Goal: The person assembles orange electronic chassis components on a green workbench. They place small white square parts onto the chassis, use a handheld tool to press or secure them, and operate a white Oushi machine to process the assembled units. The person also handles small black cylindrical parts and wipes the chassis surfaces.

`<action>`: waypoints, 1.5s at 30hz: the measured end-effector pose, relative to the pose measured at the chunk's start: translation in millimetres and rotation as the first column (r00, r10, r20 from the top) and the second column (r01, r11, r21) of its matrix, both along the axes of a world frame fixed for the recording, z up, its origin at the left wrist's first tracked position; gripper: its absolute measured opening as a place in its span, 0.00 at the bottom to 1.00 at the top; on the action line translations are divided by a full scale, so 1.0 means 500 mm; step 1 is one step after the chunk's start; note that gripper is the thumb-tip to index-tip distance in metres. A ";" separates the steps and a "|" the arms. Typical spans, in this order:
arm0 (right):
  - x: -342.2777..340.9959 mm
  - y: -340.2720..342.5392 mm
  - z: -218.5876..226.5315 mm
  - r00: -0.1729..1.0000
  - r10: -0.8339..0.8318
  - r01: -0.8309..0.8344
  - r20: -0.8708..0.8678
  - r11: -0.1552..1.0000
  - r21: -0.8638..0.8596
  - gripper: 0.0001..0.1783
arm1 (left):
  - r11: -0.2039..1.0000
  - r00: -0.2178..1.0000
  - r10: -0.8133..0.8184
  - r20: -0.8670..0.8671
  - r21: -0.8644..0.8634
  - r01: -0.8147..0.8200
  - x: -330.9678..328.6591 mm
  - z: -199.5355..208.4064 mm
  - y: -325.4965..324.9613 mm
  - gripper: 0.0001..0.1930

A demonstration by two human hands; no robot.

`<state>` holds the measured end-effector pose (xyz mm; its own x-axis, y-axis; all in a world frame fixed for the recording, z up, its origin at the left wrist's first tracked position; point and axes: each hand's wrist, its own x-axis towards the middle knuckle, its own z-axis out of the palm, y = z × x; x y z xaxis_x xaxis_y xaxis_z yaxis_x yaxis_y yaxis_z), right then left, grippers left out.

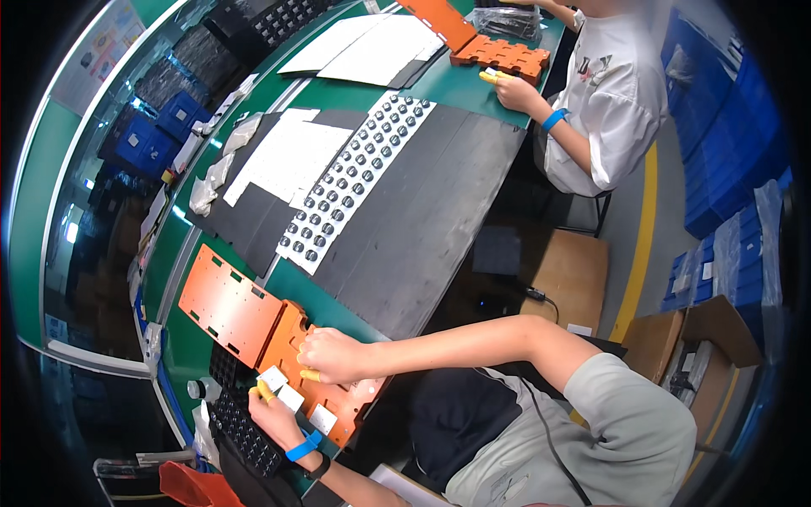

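Observation:
My right hand (334, 355) lies curled on an orange fixture plate (355, 397) at the near edge of the green bench, a yellow-capped fingertip pressing on it. My left hand (272, 416), with a blue wristband and yellow finger caps, pinches a small white square piece (273, 378) at the plate's left edge. Two more white squares (291, 397) (323, 418) sit on the plate. Under my left hand lies a black tray of small dark parts (241, 431).
A flat orange plate (226, 304) lies beside the fixture. Further along are black mats (422, 211), a white tray of round dark parts (355, 182) and white sheets (287, 156). Another person's hand (515, 91) works at a second orange fixture (500, 55). Blue bins (726, 152) stand on the right.

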<state>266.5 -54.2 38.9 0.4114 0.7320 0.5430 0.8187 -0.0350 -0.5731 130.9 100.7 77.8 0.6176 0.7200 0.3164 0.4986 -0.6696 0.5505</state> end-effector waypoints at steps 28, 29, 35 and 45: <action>0.019 -0.345 0.161 0.905 -0.081 0.284 -0.418 0.846 0.450 0.12 | 0.068 0.774 -0.170 0.610 -0.777 0.626 0.062 0.100 -0.353 0.17; 0.049 -0.356 0.153 0.890 -0.129 0.328 -0.438 0.848 0.417 0.13 | 0.127 0.772 -0.183 0.609 -0.764 0.633 0.062 0.087 -0.342 0.16; 0.343 -0.418 0.040 0.771 -0.575 0.635 -0.275 0.732 0.249 0.12 | 0.317 0.836 -0.116 0.536 -0.778 0.543 0.055 0.026 -0.299 0.16; 0.682 -0.514 -0.036 0.407 -0.875 0.911 0.261 0.412 -0.039 0.14 | 0.260 0.837 -0.020 0.546 -0.806 0.532 0.054 -0.004 -0.292 0.12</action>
